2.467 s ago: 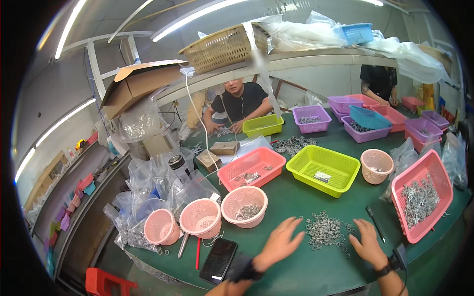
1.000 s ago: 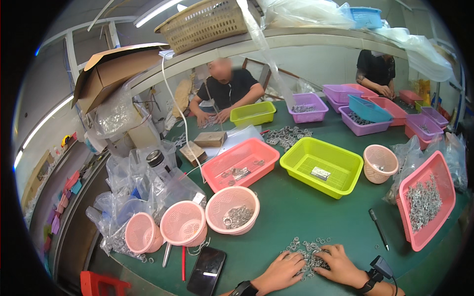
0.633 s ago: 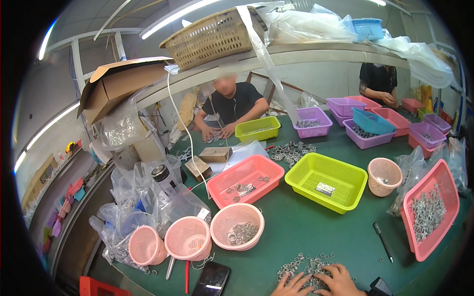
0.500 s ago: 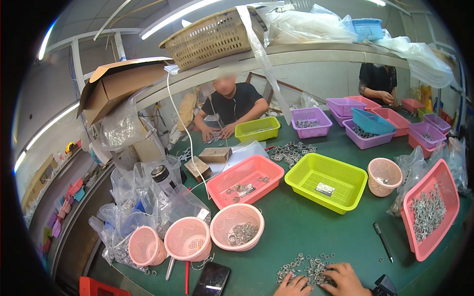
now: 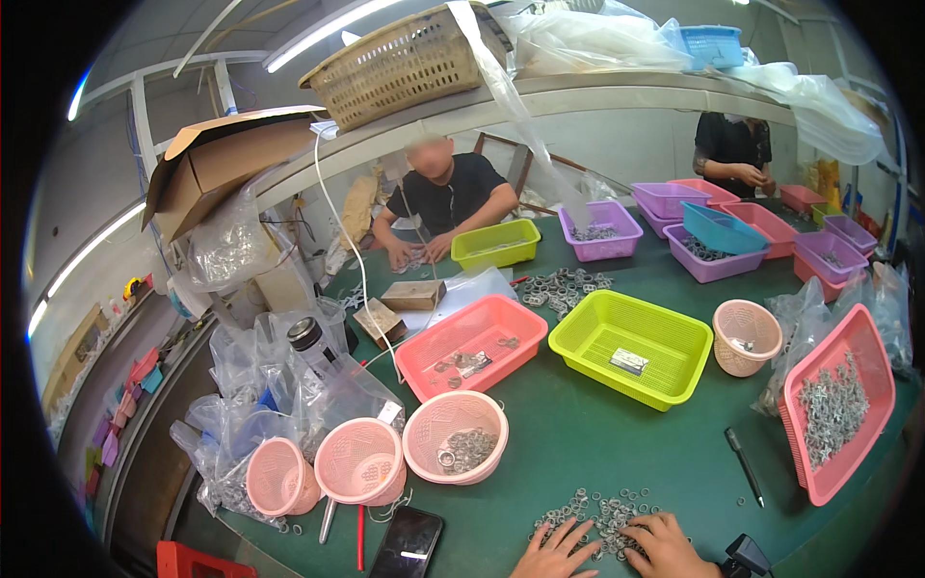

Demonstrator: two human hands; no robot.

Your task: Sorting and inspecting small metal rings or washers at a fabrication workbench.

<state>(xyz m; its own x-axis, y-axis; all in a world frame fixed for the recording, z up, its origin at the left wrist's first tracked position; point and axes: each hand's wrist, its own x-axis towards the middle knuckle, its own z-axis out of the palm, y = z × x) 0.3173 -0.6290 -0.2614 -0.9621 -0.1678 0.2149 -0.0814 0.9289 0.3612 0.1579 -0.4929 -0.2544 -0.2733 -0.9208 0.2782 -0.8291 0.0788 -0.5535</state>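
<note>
A loose pile of small grey metal rings (image 5: 605, 511) lies on the green table at the near edge. My left hand (image 5: 557, 552) rests on the pile's near left side, palm down and fingers spread. On the near right side, my right hand (image 5: 667, 547) touches the rings with its fingers apart and slightly bent. No ring is visibly gripped in either hand, though what lies under the fingers is hidden. To the left, a round pink basket (image 5: 424, 429) contains more grey rings.
Two more pink baskets (image 5: 361, 438) and a black phone (image 5: 409, 547) are at left. Beyond stand a pink tray (image 5: 434, 332) and a lime-green basket (image 5: 631, 380). At right are a pen (image 5: 744, 467) and a tilted pink basket (image 5: 853, 462) of metal parts. Two people sit across.
My left hand has come further over the pile, its fingers more spread. My right hand has shifted only slightly. The whole view has moved a little.
</note>
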